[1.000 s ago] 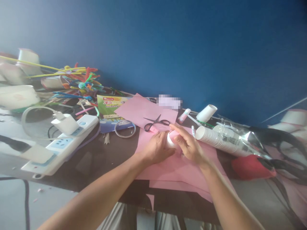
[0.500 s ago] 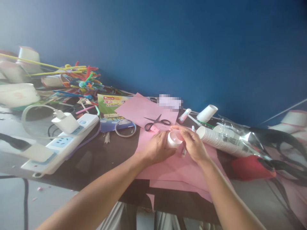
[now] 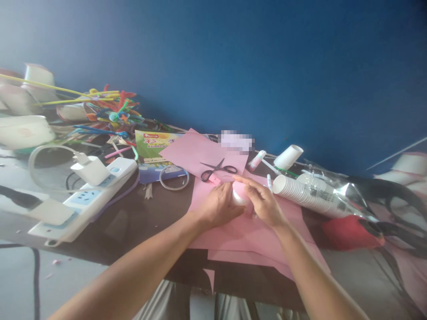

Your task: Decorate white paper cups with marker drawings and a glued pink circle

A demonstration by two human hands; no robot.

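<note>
The left hand (image 3: 218, 204) curls around a small white cup (image 3: 236, 198), which is above the pink sheets (image 3: 213, 238). The right hand (image 3: 265, 200) lays nearly straight fingers against a pink piece (image 3: 239, 187) at the cup; whether they pinch it, I cannot tell. The step seems to be fitting this piece, so the next move would call for steady holding and gentle pressing. The cup looks round, the sheets flat and matt. Beyond lie black scissors (image 3: 218, 168), blades spread, ribbed nested cups (image 3: 293, 191) and fuzzy pipe cleaners (image 3: 116, 106)
</note>
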